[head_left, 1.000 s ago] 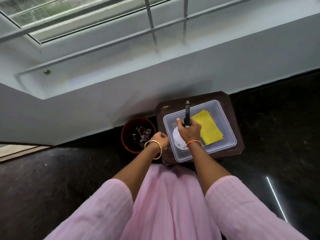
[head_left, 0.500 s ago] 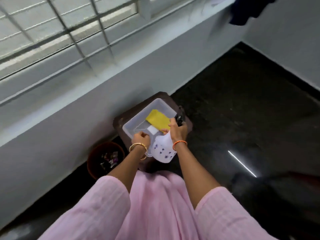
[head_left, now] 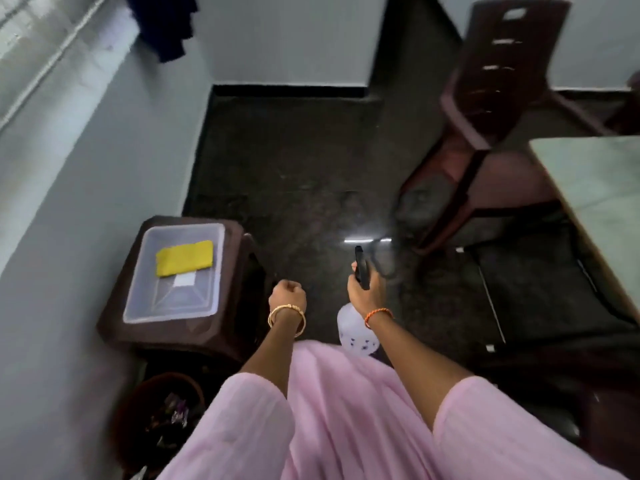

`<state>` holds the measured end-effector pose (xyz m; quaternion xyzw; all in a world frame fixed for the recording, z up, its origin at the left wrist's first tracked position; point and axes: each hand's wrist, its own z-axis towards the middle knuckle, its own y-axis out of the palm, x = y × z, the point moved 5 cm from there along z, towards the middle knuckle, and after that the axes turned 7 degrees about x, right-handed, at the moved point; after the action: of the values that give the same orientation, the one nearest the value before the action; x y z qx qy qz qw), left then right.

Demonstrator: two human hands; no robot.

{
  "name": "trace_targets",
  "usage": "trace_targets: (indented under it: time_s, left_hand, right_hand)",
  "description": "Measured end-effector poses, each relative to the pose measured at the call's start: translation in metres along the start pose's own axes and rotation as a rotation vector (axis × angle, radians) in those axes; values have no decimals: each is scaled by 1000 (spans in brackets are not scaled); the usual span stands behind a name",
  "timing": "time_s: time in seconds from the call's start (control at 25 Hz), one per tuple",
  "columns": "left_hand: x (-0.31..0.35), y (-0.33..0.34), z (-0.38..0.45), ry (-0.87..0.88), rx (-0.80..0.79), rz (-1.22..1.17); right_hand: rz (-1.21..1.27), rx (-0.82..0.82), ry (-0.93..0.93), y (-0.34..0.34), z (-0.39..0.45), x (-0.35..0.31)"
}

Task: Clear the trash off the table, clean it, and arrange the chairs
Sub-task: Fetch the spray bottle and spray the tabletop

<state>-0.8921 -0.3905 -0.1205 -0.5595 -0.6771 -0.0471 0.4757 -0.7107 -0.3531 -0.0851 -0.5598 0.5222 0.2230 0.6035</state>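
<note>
Table (head_left: 595,181), pale-topped with a brown edge, shows only as a corner in the head view, well off to the right of and beyond the right hand (head_left: 367,293). That hand is curled round the black trigger head of a white plastic spray bottle with small purple marks (head_left: 355,332), whose body hangs below the wrist, close against the pink garment (head_left: 346,410). An orange thread band sits on that wrist. The left hand (head_left: 289,293) is beside it, apart from the bottle, fingers curled into a loose fist with nothing in it; gold bangles (head_left: 286,317) circle its wrist.

Just left of the left hand stands a dark brown plastic stool (head_left: 239,299) against the grey wall. On its seat rests a clear rectangular plastic tub (head_left: 138,306), and inside the tub lies a folded yellow cloth (head_left: 184,258), flat, towards the far end. Below the stool, nearer the person and left of the left forearm, a round brown bin (head_left: 138,403) holds crumpled wrappers; their details are blurred.

Beyond the right hand and to its right, a dark brown plastic chair with a slotted back (head_left: 491,84) stands on the dark speckled floor (head_left: 294,161), beside the far corner of the table. Whether it touches the table cannot be told. A dark cloth (head_left: 166,26) hangs by the window at the far left.
</note>
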Motion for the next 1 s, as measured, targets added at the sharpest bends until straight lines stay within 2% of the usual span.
trace_targets:
  time_s: [0.2,0.32,0.48,0.56,0.64,0.8,1.0]
  left_hand:
    - [47,112,-52,156,-267,221]
    - [84,196,-93,257,-375,373]
    - [150,315,-167,514,-499,569]
    - [180,373,-212,600,-608,592]
    - [204,428,-252,605,-737,541]
    - [261,516,-295,653,-827,524]
    - [332,630,-314,821,-921,604]
  right_hand:
    - [231,223,150,-120,26,50]
    - [305,351,173,-191,60,72]
    - [542,691,239,-302,119,87]
    - [628,841,232,-360,148,92]
    - [673,938,221,-419,171,92]
    - [695,1099,266,-504,216,93]
    - [711,1231,276,-571,285,98]
